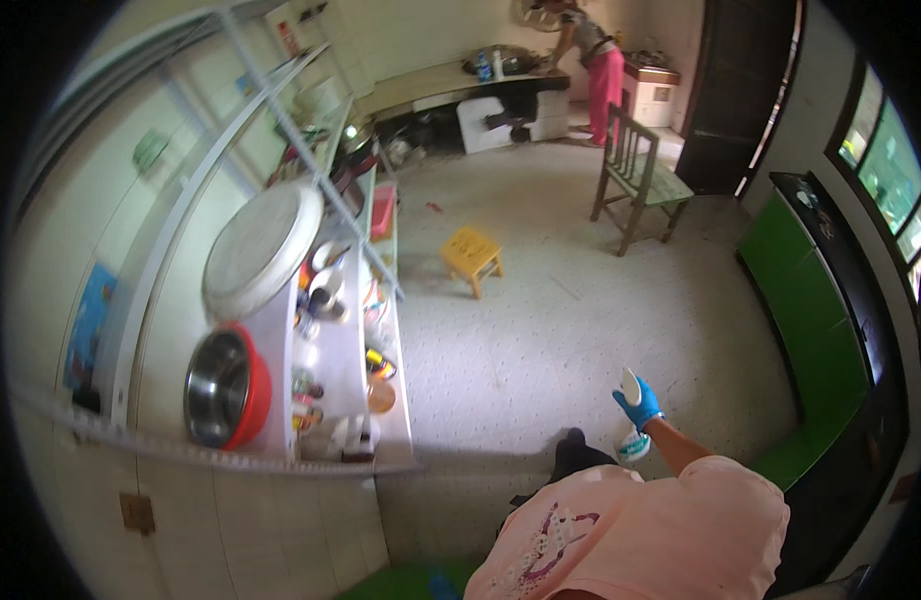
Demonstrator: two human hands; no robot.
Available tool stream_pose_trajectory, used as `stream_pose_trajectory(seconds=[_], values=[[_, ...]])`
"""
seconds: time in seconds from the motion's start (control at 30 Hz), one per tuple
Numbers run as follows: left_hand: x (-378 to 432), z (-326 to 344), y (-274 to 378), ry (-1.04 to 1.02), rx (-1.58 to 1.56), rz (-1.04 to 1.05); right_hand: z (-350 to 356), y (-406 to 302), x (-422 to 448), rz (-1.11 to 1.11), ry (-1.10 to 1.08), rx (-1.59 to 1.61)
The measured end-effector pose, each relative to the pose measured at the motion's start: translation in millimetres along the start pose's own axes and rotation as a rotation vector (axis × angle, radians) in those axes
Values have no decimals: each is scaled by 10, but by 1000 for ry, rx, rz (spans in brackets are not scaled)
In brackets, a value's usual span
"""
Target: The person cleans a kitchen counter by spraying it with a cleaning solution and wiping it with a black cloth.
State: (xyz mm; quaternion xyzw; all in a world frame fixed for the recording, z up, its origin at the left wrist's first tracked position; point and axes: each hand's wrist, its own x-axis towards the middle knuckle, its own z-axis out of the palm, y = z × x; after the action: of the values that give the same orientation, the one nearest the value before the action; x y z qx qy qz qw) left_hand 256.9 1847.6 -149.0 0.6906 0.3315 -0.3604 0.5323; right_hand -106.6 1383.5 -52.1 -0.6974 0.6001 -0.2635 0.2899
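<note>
In a blue glove, my right hand [640, 412] is out in front of me above the floor, with its fingers around a smooth white oval object [631, 387]. Just below the wrist shows a white container with teal markings [633, 445]; whether it is joined to the white object I cannot tell. At the bottom edge, left of my pink shirt, a dim blue patch [443, 585] looks like my gloved left hand, mostly cut off and blurred. What it touches is hidden. A dark shoe [575, 436] shows below my shirt's front.
Metal-framed shelves [329, 390] with bottles stand left, beside a steel bowl [218, 386] in a red basin and a large pale lid [261, 251]. Ahead are a yellow stool [471, 247] and a wooden chair [648, 180]. A person [603, 75] leans at the far counter. Green cabinets [805, 300] line the right.
</note>
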Motion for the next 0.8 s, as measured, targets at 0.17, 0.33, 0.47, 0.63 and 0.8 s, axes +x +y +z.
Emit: stream_pose_trajectory(seconds=[0.17, 0.33, 0.47, 0.63, 0.8], values=[[58, 1212, 376, 2, 237, 69, -677, 909, 73, 180, 82, -133], [293, 2352, 889, -83, 397, 273, -1143, 1255, 114, 327, 176, -289], [411, 3624, 1496, -240, 638, 721, -1203, 1532, 242, 450, 273, -352], [79, 4892, 2113, -350, 668, 723, -915, 1710, 211, 604, 558, -37], [535, 5433, 2485, -237, 1131, 679, -473, 1323, 203, 802, 721, 151]])
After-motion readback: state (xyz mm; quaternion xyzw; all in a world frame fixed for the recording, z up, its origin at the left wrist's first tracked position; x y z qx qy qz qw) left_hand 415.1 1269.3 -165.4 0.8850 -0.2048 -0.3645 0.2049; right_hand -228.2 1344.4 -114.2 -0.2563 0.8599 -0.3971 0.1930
